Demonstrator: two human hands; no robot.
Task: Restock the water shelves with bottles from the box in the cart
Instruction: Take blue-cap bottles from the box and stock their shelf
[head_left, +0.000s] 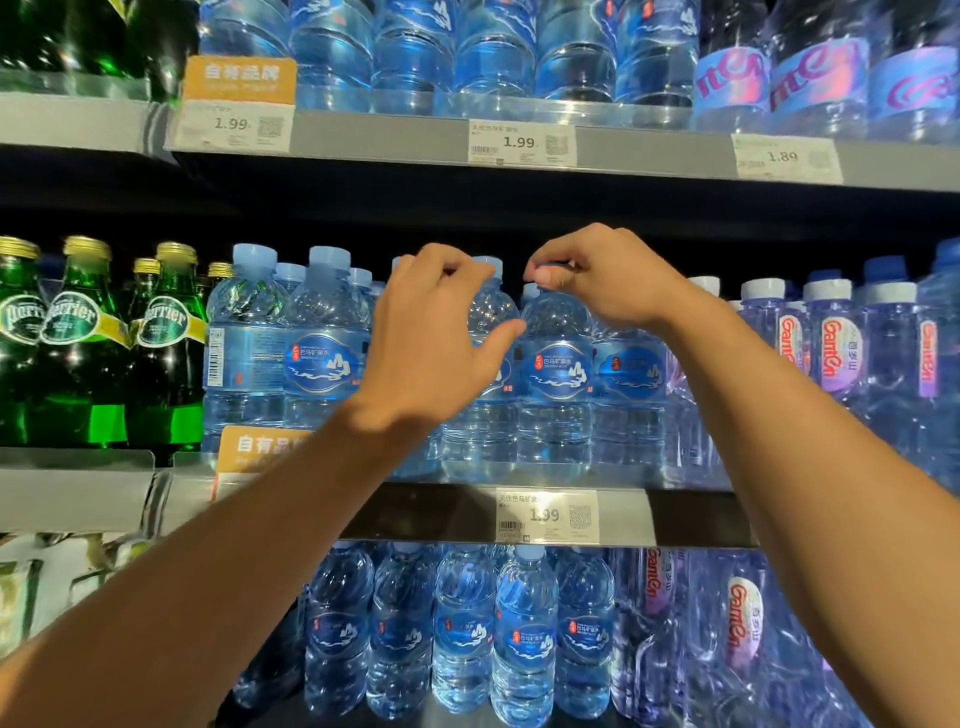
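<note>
Placing step: right hand fingers pinching cap of blue-label bottle on mid shelf; left hand fingers apart beside neighbour bottle. Next, prob. let go, fetch more from cart (unseen).

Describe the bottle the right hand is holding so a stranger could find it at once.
Find the middle shelf, between the green Perrier bottles and the purple Ganten bottles. In its blue-label front row, it is the bottle whose cap the right hand pinches.
</note>
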